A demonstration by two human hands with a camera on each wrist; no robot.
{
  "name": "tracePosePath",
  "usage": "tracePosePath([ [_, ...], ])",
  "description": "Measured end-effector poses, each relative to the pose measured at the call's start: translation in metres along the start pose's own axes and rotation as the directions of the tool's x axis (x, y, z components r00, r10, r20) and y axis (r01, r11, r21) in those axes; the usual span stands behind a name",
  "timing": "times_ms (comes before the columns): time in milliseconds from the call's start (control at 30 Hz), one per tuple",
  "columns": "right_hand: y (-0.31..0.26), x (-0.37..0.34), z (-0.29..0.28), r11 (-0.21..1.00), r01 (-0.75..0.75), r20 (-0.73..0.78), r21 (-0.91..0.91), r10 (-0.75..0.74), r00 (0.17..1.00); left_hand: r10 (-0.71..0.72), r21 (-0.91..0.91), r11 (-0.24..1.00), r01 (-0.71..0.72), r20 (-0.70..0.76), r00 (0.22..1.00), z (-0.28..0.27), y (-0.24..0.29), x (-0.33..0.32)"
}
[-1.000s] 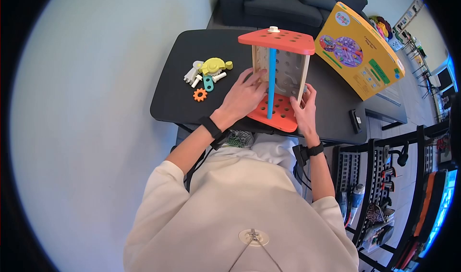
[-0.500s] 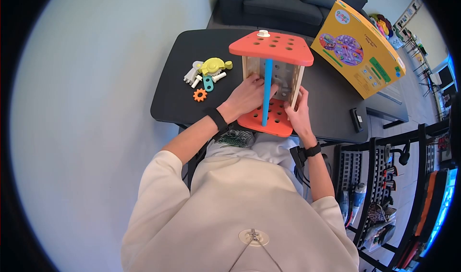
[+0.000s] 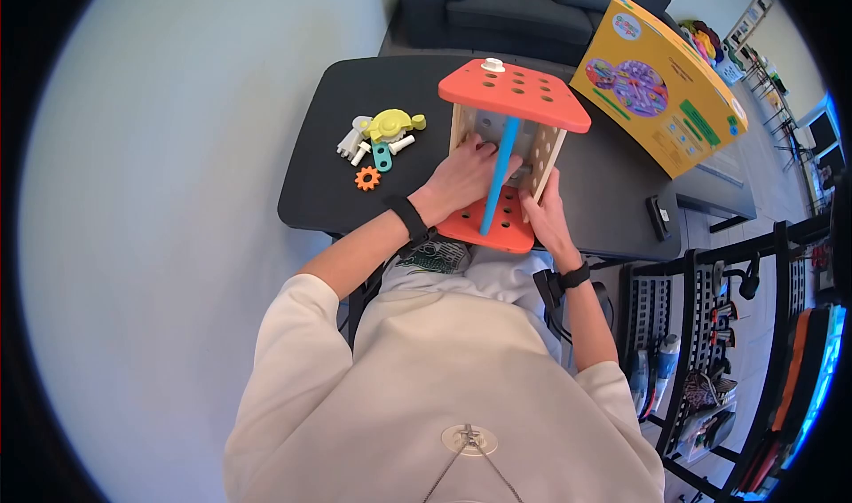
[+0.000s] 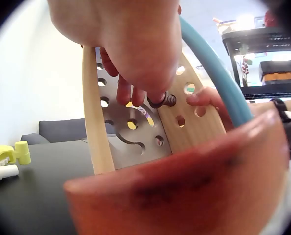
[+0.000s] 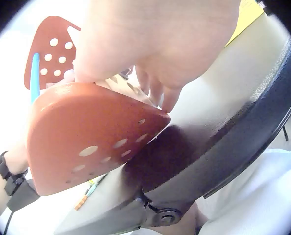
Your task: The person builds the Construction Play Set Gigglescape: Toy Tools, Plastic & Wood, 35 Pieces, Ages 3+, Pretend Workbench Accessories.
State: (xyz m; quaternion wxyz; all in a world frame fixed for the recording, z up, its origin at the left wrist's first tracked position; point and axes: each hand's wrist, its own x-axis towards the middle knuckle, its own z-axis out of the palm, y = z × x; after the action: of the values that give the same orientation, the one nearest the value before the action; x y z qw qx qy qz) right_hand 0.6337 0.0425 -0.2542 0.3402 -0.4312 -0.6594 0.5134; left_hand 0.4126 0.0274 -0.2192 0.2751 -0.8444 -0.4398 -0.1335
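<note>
Left grip (image 3: pixel 463 179) clamped on screw (image 4: pixel 170 100), right grip (image 3: pixel 548 221) on wooden panel (image 4: pixel 192 133), lettering (image 3: pixel 627 26) on yellow box (image 3: pixel 670 117) illegible.

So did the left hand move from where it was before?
Yes. In the head view, the left hand has moved right, farther from the orange gear lying on the table.

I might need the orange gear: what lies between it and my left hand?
In the head view, only bare black tabletop lies between your left hand and the orange gear.
</note>
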Motion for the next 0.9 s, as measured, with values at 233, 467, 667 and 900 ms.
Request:
tracePosePath([
  [233,0.009,0.002,0.001,0.995,0.098,-0.024,-0.026,-0.098,0.995,-0.071,-0.123,0.99,0.072,0.013,0.997,0.005,0.002,0.003],
  [467,0.011,0.001,0.002,0.998,0.068,-0.029,-0.012,-0.068,0.997,-0.089,-0.061,0.994,0.093,0.076,0.993,0.009,0.002,0.004],
  [667,0.004,-0.006,0.005,0.997,0.069,-0.052,0.027,-0.067,0.996,-0.112,-0.096,0.989,0.114,0.019,0.993,0.006,0.004,0.006],
  [900,0.013,0.0,0.001,0.995,0.097,-0.048,-0.027,-0.098,0.994,-0.071,-0.144,0.987,0.072,0.008,0.997,0.0,0.003,0.011],
])
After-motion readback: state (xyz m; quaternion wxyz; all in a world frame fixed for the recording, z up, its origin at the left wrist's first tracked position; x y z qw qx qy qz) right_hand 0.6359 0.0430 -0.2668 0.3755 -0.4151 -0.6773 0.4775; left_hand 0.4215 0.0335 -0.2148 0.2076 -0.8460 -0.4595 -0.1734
